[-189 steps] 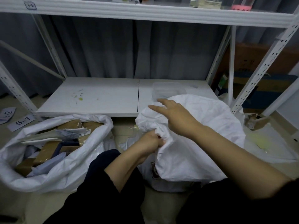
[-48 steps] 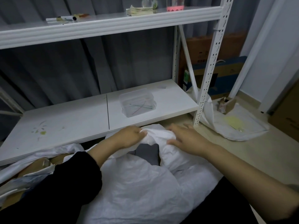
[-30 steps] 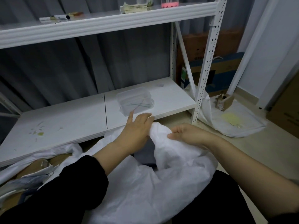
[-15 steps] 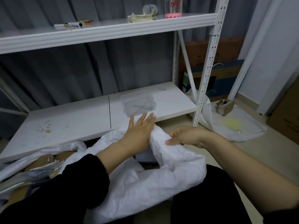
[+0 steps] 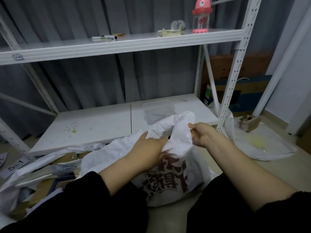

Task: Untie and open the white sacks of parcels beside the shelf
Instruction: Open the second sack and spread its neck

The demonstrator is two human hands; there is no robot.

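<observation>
A white sack [image 5: 178,142] of crinkled woven plastic stands on the floor just in front of the shelf's [image 5: 94,125] lower board, between my knees. Its cloth is stiff and creased, with large dark red printed characters across its front. The neck is bunched into a crumpled peak that rises in front of the board's front edge.

My left hand [image 5: 149,148] reaches in from below the shelf, palm down, its fingers curled into the gathered folds at the neck. My right hand [image 5: 202,135] comes in level with it from the shelf's right post side. Thumb and fingers are pressed together, pinching the sack's loose edge and pulling it taut. Both forearms are bare, with black sleeves pushed up near the elbows.

On the lower board, directly behind the sack's peak and partly hidden by it, sits a clear plastic box [image 5: 158,110] with thin strands inside. At the shelf's left front, an open sack [image 5: 33,170] lies slumped on the floor, showing brown cardboard parcels [image 5: 65,158] and flat grey envelopes. On the upper board rest a marker [image 5: 107,37] and a pink bottle [image 5: 201,17]. To the right of the shelf's post, a flattened sack [image 5: 262,145] is spread on the floor with a small cardboard box [image 5: 249,122] on it. Grey pleated curtains [image 5: 101,78] hang behind the shelf.
</observation>
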